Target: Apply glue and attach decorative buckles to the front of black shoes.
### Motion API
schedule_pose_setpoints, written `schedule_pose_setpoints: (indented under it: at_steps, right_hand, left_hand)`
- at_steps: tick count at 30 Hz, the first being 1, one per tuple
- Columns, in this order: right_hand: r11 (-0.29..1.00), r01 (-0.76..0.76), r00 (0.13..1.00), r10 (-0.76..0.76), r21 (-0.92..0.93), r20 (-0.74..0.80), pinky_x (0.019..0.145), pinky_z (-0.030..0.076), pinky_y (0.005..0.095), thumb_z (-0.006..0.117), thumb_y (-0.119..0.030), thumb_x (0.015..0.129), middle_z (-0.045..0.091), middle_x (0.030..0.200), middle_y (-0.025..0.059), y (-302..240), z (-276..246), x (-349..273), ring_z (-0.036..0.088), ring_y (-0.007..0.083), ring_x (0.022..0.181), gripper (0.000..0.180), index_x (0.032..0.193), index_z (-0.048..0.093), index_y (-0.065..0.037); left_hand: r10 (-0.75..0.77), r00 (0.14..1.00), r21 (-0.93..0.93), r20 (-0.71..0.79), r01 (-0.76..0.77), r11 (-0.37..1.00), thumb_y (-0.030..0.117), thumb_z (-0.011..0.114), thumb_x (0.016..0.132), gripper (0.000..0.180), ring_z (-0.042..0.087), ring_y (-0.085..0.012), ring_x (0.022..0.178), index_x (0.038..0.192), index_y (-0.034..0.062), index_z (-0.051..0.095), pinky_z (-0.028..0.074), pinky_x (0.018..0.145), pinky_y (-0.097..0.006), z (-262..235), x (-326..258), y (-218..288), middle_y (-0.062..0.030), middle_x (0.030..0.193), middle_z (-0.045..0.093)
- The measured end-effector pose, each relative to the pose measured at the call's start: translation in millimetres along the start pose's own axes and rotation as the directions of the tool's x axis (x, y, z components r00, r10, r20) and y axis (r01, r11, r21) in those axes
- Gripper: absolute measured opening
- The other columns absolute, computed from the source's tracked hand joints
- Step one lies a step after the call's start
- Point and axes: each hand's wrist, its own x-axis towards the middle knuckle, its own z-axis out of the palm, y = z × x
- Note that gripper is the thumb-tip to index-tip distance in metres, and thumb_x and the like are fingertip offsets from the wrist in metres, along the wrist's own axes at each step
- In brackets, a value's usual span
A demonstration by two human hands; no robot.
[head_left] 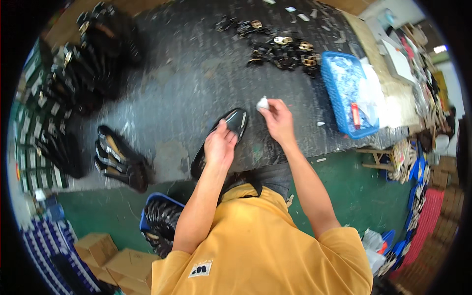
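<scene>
Workshop tabletop (182,93): black shoe (239,119) under left hand (220,147), white wad (262,103) in right hand (280,120)

Black shoe sits near the tabletop's front edge, ahead of the wearer, apparently sole down. Toe points away from the body, angled right; long axis runs lower left (heel) to upper right (toe). Left hand lies over the shoe's middle, fingers loosely curled; looks like contact, but can't make out whether that grip really clasps it. Right grip is closed, thumb and fingertips pinching the white wad just beside the toe, not touching it. Wad material unclear.

Step in hand, my judgement: shoe under the left, wad ready in the right. Next move would call for a steady shoe and a light, secure pinch.

Outward: white scrap (320,124) and blue basket (335,101) of clear plastic to the right; dark straps with gold buckles (285,51) beyond; more black shoes (118,157) left; green boxes (32,128) at far left; blue bin (144,219) with dark contents on green floor (339,189).
</scene>
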Motion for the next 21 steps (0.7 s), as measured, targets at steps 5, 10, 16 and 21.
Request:
schedule_pose_setpoints:
  at_steps: [5,10,16,21]
  right_hand:
    - [0.874,0.213,0.967,-0.254,-0.437,-0.036,0.088,0.049,0.0421,0.081,-0.013,0.078,0.070,0.101,0.0091,15.4,-3.7,37.2,0.061,0.0317,0.100,0.029,0.104,0.070,-0.006]
    - [0.841,0.311,0.934,-0.357,-0.443,-0.021,0.093,0.051,0.0381,0.078,-0.013,0.081,0.067,0.108,0.0113,4.0,-38.9,63.0,0.062,0.0303,0.106,0.034,0.113,0.070,-0.007]
    - [0.340,0.153,0.942,-0.334,-0.928,0.032,0.083,0.051,0.0425,0.071,-0.022,0.080,0.065,0.097,0.0076,22.3,-44.0,155.8,0.061,0.0271,0.102,0.013,0.088,0.074,-0.012]
    - [0.629,0.003,0.982,-0.149,-0.777,-0.116,0.080,0.051,0.0500,0.065,-0.021,0.085,0.069,0.093,0.0150,2.9,-54.9,103.6,0.064,0.0372,0.095,0.018,0.083,0.072,-0.005]
  left_hand:
    - [-0.002,1.000,0.022,0.005,0.002,1.000,0.023,0.061,0.104,0.032,0.064,-0.0245,0.111,0.123,-0.0034,0.062,0.048,0.093,-0.036,-5.3,2.3,1.1,-0.0133,0.118,0.069]
    - [-0.043,0.996,0.039,0.076,0.040,0.998,0.025,0.064,0.102,0.021,0.052,-0.0164,0.084,0.113,0.0062,0.065,0.045,0.078,-0.033,-24.2,19.2,-0.9,-0.0014,0.093,0.061]
    - [-0.012,0.999,0.160,0.047,0.005,0.987,0.026,0.062,0.103,0.018,0.055,-0.0135,0.076,0.106,0.0082,0.064,0.045,0.071,-0.031,-21.7,23.8,7.1,-0.0015,0.090,0.065]
    - [0.004,0.998,0.154,0.068,-0.015,0.988,0.025,0.064,0.102,0.025,0.059,-0.0138,0.083,0.109,0.0013,0.064,0.046,0.076,-0.029,-33.7,33.3,10.5,-0.0046,0.097,0.068]
